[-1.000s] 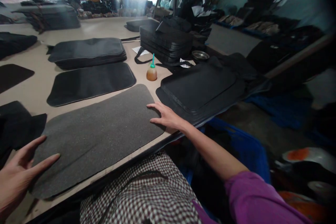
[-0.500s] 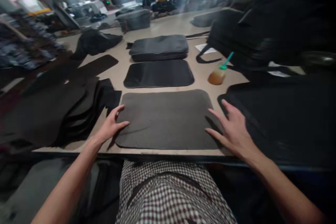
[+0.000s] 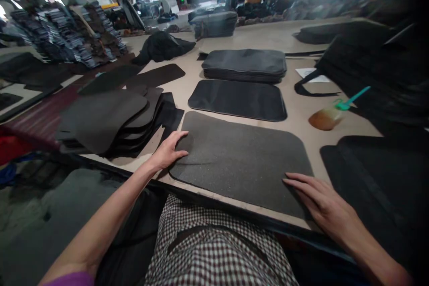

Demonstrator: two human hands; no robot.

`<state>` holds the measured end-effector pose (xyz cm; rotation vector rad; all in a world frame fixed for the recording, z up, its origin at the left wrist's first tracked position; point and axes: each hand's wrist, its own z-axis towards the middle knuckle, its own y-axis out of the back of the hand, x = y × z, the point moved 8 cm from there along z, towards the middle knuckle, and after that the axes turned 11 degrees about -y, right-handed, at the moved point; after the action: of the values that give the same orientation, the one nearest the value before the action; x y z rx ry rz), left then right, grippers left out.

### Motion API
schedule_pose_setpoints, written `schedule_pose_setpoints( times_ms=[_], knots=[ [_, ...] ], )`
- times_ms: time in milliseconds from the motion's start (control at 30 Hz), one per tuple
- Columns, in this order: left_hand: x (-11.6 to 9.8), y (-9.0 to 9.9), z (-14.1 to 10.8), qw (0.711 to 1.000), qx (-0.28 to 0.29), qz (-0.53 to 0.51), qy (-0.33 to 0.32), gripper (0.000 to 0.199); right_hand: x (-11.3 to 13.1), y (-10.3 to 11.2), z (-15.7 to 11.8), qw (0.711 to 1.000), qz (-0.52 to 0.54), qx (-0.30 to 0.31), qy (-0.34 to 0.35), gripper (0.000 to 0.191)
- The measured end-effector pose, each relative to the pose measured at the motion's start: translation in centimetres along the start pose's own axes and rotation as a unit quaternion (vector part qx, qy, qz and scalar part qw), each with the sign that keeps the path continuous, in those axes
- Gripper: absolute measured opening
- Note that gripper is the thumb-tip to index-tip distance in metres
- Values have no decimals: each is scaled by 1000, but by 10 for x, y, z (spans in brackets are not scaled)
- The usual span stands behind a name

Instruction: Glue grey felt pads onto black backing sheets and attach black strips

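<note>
A dark grey rounded panel (image 3: 237, 161) lies flat at the table's front edge. My left hand (image 3: 169, 149) rests at its left edge, thumb and fingers apart, holding nothing. Over the panel's right end lies my right hand (image 3: 315, 194), its fingers stretched out and empty. Just behind is a glossier black panel (image 3: 237, 99), and beyond that a stack of similar black panels (image 3: 244, 65). To the left, several dark sheets (image 3: 103, 118) are piled unevenly.
A bottle of amber liquid with a green nozzle (image 3: 326, 117) leans on the table (image 3: 298, 111) at the right. Dark material (image 3: 378, 178) covers the right side. Folded stacks (image 3: 70, 33) stand at the far left.
The view has turned left, so the table's contents appear further right and tilted. My right hand's fingers have come closer together and lie lower over the panel's right end.
</note>
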<state>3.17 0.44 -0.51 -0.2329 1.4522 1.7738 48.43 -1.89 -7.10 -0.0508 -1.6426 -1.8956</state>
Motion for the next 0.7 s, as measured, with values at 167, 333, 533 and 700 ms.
schedule_pose_setpoints(
  times_ms=[167, 333, 533, 700],
  knots=[
    [1, 2, -1, 1000, -3, -1, 26, 67, -4, -2, -1, 1000, 9, 17, 2, 35],
    [4, 14, 2, 992, -19, -60, 105, 67, -5, -2, 0, 1000, 13, 17, 2, 34],
    [-2, 11, -14, 993, 24, -29, 109, 82, -1, -1, 1, 1000, 22, 5, 8, 33],
    [3, 7, -32, 992, 30, 27, 117, 81, 0, 0, 1, 1000, 27, 1, 1, 32]
  ],
)
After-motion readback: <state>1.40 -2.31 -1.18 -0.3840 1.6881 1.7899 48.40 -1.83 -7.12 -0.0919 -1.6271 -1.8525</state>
